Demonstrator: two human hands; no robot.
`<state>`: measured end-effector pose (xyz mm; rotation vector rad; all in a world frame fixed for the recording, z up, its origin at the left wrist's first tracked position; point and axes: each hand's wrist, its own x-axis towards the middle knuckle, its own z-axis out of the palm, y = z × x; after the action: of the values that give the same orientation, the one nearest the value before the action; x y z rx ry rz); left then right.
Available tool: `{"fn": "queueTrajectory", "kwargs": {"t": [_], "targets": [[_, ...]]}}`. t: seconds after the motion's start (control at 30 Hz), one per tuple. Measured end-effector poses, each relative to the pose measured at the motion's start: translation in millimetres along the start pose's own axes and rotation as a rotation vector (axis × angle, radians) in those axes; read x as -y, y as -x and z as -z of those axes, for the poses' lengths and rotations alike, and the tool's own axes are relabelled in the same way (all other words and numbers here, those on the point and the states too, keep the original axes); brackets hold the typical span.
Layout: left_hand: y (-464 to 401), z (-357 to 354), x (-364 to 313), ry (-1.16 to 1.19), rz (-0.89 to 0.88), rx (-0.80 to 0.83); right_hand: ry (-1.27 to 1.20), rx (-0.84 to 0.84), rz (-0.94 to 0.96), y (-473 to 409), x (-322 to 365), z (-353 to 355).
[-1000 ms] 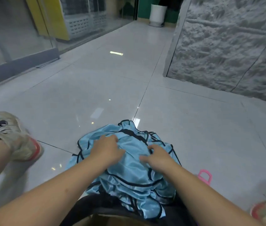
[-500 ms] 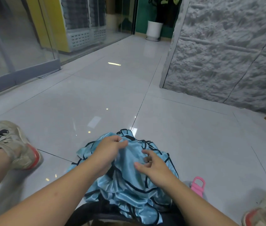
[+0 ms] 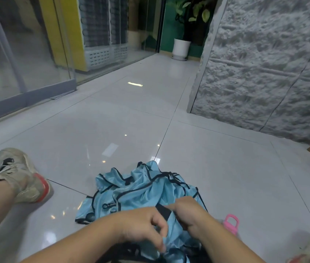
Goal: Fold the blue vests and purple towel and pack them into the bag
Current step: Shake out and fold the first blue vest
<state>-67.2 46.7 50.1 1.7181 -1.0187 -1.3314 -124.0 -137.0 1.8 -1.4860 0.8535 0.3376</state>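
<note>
- Early stage, by my read: blue vests [image 3: 142,190] lie in one crumpled heap on the tiled floor [image 3: 112,120], between the person's legs, nothing folded flat yet.
- Heap is shiny light-blue cloth with black trim; how many vests are in it cannot be told.
- Left hand [image 3: 140,226] sits at the near edge of the heap, fingers curled, pinching a bit of blue fabric.
- Right hand [image 3: 188,213] is just beside the left, fingers curled round a black band or hem of a vest.
- Both hands look to be picking one vest out of the pile or finding its edge, so likely the first fold is only starting.
- Purple towel: not seen anywhere in the view; could be under the heap or out of frame, cannot say.
- Dark thing [image 3: 194,251] at the bottom edge under the near cloth may be the bag, but too little shows to be sure.
- Pink handle-like item [image 3: 231,223] pokes out just right of the right forearm; unclear what it belongs to.
- Left to do, as judged: separate the vests, fold each, fold the towel, pack everything. Nothing visibly packed.
- Worn shoe [image 3: 19,175] off to the left, well apart from the heap.
</note>
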Motion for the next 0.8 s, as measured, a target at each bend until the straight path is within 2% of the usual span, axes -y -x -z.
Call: {"fn": "queueTrajectory", "kwargs": {"t": [0.07,0.13,0.2,0.23,0.27,0.33,0.37,0.47,0.53,0.6,0.7,0.73,0.8], "targets": [[-5.4,-2.0,5.1,0.073,0.002,-0.122,0.092,-0.067,0.078,0.9,1.6,-1.8],[-19.2,5.4,19.7,0.126,0.072,-0.464,0.088,-0.092,0.128,3.0,4.2,-0.1],[-32.4,18.0,34.5,0.007,0.195,-0.870,0.079,-0.067,0.161,2.4,4.2,7.1],[-36.1,23.8,39.4,-0.107,0.238,-0.993,0.083,-0.044,0.173,4.8,5.0,9.9],[-38.6,29.0,43.3,-0.232,0.290,-1.046,0.084,-0.021,0.182,4.4,4.2,13.4],[-45.5,40.3,55.7,-0.433,0.422,-0.996,0.096,0.031,0.197,3.4,2.4,18.3],[-48.5,44.5,59.1,-0.463,0.473,-0.967,0.111,0.041,0.207,5.3,3.1,19.5],[-59.8,56.5,70.8,-0.338,0.444,-0.934,0.166,0.060,0.223,2.1,2.7,28.1],[-61.2,65.1,70.6,-0.180,0.321,-0.950,0.298,0.057,0.218,1.9,7.0,37.8],[-55.5,77.1,64.7,0.008,0.208,-0.991,0.572,0.054,0.180,0.6,12.6,48.0],[-37.7,91.3,42.8,0.488,0.002,-0.935,1.012,0.063,0.123,2.8,18.0,59.3],[-30.7,93.5,33.6,0.644,-0.073,-0.888,1.065,0.081,0.090,3.3,18.5,61.4],[-16.2,95.3,15.2,0.800,-0.182,-0.804,1.026,0.096,0.069,5.0,17.6,61.8]]}}
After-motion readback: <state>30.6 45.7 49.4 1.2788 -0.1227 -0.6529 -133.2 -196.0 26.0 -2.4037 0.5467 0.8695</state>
